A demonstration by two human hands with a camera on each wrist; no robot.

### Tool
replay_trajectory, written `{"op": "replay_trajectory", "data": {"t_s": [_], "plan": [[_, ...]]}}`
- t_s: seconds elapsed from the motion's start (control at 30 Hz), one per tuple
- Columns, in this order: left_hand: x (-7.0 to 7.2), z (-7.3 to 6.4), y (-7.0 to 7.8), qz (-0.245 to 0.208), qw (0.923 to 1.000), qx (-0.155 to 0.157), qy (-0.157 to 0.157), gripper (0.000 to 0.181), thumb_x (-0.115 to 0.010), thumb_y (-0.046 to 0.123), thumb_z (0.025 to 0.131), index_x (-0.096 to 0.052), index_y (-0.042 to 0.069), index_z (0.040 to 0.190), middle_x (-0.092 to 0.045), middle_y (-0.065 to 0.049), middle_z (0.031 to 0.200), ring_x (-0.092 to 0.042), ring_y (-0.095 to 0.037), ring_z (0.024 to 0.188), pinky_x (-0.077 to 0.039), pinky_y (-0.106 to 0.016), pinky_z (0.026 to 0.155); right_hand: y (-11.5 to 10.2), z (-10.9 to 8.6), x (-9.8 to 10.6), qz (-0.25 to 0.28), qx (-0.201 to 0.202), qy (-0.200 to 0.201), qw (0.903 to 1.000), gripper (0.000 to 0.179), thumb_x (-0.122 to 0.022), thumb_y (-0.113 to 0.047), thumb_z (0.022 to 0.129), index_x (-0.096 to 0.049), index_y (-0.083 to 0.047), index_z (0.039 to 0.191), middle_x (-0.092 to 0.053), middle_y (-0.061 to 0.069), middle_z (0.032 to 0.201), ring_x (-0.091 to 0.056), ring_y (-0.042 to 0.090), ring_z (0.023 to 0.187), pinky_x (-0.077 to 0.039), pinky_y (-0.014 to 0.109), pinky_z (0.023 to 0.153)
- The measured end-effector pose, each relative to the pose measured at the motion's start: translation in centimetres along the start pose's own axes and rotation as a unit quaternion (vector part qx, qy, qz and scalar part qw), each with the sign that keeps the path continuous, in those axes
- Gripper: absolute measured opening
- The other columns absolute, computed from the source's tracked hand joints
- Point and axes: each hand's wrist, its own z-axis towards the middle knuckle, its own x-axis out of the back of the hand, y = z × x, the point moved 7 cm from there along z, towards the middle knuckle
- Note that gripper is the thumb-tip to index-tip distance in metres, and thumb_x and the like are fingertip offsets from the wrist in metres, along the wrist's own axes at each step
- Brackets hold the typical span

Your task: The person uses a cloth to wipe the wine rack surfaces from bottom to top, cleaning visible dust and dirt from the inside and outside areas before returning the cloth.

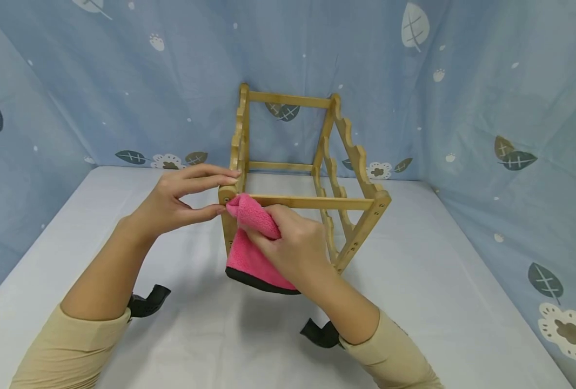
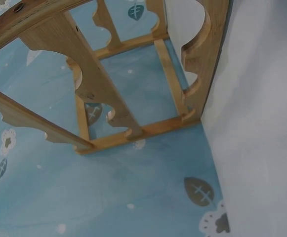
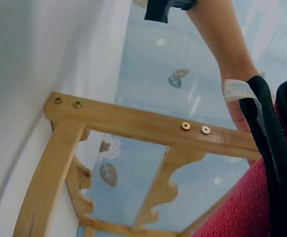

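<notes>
A light wooden rack (image 1: 312, 203) with scalloped side rails stands on the table, its top front corner between my hands. My left hand (image 1: 178, 197) grips that left corner, fingers over the top and thumb below. In my right hand (image 1: 297, 243) is a pink cloth (image 1: 254, 259) with a black edge, bunched and pressed against the rack's front near the same corner. The left wrist view has the notched rails of the rack (image 2: 99, 74) but no hand. Screw heads show along the rack's post (image 3: 148, 121) in the right wrist view, with the cloth (image 3: 242, 207) at lower right.
A white-covered table (image 1: 439, 302) lies under the rack. Behind and beside it hangs a blue curtain (image 1: 288, 48) printed with leaves and flowers. A black wrist mount (image 1: 149, 301) sits under the left forearm and another (image 1: 319, 333) by the right.
</notes>
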Motion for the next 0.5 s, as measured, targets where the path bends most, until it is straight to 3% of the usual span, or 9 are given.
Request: {"op": "replay_trajectory", "data": {"t_s": [0.2, 0.5], "plan": [[0.13, 0.02, 0.10, 0.002, 1.0000, 0.002, 0.002, 0.040, -0.067, 0.026, 0.089, -0.065, -0.002, 0.117, -0.062, -0.006, 0.122, -0.059, -0.012, 0.113, -0.049, -0.019, 0.091, -0.15, -0.01, -0.07, -0.023, -0.005, 0.030, 0.9993, 0.028, -0.082, -0.023, 0.073, -0.064, -0.005, 0.083, -0.069, 0.004, 0.075, -0.066, 0.014, 0.061, -0.053, 0.023, 0.052], [0.00, -0.03, -0.08, 0.002, 0.9999, 0.011, 0.000, 0.040, -0.067, 0.027, 0.089, -0.065, -0.003, 0.116, -0.062, -0.007, 0.122, -0.059, -0.013, 0.113, -0.050, -0.019, 0.089, 0.15, -0.41, 0.18, -0.041, -0.012, 0.037, 0.9984, 0.030, -0.083, -0.025, 0.072, -0.064, -0.005, 0.085, -0.070, 0.004, 0.075, -0.068, 0.016, 0.063, -0.055, 0.025, 0.055]]}}
